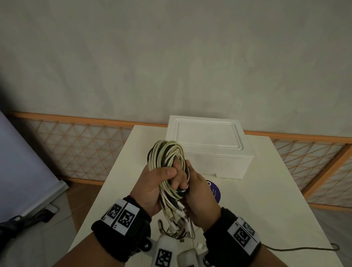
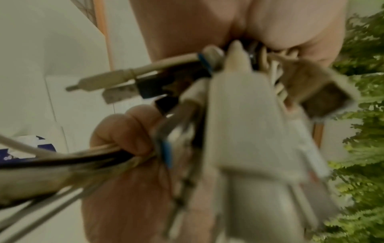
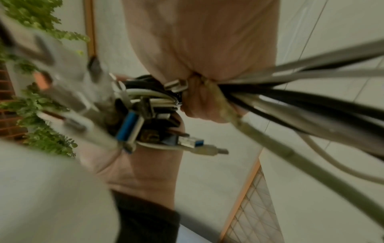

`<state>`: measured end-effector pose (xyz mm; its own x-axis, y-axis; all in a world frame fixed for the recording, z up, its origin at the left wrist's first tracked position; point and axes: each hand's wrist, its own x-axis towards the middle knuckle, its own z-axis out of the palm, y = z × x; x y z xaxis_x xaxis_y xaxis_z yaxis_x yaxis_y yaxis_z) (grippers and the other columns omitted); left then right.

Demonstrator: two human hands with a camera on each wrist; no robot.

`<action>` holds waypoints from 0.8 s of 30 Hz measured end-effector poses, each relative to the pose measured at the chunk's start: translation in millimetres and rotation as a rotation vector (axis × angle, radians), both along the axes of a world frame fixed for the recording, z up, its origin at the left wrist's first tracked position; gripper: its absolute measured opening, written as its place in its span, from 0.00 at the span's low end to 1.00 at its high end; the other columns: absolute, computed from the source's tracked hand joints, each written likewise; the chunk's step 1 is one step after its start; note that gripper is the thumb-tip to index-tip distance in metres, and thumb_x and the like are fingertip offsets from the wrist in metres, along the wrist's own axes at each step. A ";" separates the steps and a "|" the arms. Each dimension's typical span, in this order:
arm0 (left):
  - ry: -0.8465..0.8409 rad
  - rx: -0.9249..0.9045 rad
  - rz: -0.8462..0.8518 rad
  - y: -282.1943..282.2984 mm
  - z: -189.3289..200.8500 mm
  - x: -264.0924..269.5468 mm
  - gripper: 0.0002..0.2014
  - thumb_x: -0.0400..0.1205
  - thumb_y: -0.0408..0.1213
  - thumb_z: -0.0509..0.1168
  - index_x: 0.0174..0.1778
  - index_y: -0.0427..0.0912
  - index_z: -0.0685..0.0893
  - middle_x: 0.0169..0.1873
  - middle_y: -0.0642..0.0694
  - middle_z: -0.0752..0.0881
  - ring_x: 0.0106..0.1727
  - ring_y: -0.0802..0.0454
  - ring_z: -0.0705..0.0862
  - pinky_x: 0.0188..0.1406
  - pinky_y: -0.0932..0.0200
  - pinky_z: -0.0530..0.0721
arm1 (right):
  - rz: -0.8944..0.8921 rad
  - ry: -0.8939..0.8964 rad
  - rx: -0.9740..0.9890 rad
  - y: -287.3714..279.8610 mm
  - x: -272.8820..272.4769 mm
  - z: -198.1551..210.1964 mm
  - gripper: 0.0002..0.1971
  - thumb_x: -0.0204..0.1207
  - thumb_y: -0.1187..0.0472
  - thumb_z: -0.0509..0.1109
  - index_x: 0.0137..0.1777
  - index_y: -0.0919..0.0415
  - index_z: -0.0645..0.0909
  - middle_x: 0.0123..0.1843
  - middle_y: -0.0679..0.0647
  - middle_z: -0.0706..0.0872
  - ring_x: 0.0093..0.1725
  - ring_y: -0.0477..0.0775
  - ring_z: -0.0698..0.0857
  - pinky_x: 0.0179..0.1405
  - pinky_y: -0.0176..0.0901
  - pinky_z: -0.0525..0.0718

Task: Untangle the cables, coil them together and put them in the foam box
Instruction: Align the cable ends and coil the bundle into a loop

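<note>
A coil of white, pale green and black cables (image 1: 165, 154) is held upright above the white table (image 1: 274, 189). My left hand (image 1: 163, 176) grips its lower half from the left, thumb pressed across the strands. My right hand (image 1: 195, 185) grips the same bundle from the right. Plug ends (image 1: 177, 220) hang below both hands. Blurred USB plugs (image 2: 239, 115) fill the left wrist view. In the right wrist view, my right hand (image 3: 199, 69) squeezes the cables (image 3: 301, 98) beside more plugs (image 3: 187, 141). The white foam box (image 1: 210, 144) stands behind the coil, lid on.
A round purple sticker (image 1: 215, 190) lies on the table right of my hands. One thin dark cable (image 1: 297, 249) trails over the table's front right edge. An orange-framed lattice fence (image 1: 81, 145) runs behind the table, and a grey panel (image 1: 15, 160) leans at the left.
</note>
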<state>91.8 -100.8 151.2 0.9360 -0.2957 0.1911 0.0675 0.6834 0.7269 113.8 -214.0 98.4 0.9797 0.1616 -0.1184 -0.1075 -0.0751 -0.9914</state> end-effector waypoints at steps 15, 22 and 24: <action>0.112 -0.088 0.177 7.1 -6.8 4.9 0.34 0.49 0.40 0.86 0.53 0.38 0.91 0.40 0.40 0.92 0.42 0.49 0.90 0.40 0.61 0.88 | 0.349 0.045 0.452 -11.2 -21.4 24.5 0.23 0.72 0.71 0.59 0.68 0.65 0.78 0.65 0.65 0.83 0.68 0.63 0.81 0.72 0.60 0.75; 0.003 0.159 0.246 4.3 -6.3 0.4 0.41 0.54 0.50 0.84 0.59 0.31 0.83 0.52 0.40 0.91 0.49 0.44 0.91 0.46 0.59 0.87 | 0.393 -0.099 0.053 -11.1 -26.7 25.6 0.22 0.70 0.67 0.59 0.66 0.60 0.76 0.64 0.58 0.84 0.67 0.54 0.81 0.70 0.58 0.76; -0.066 0.273 0.262 4.7 -7.1 -2.3 0.42 0.57 0.53 0.83 0.62 0.33 0.79 0.54 0.42 0.90 0.50 0.43 0.91 0.48 0.57 0.86 | 0.404 -0.129 -0.025 -8.7 -27.5 26.8 0.24 0.69 0.68 0.58 0.67 0.61 0.75 0.64 0.59 0.84 0.65 0.54 0.82 0.68 0.58 0.78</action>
<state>89.5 -96.1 144.1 0.9750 -0.0961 0.2004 -0.1367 0.4516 0.8817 86.2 -222.6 125.2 0.8453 0.5342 -0.0080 0.0599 -0.1097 -0.9922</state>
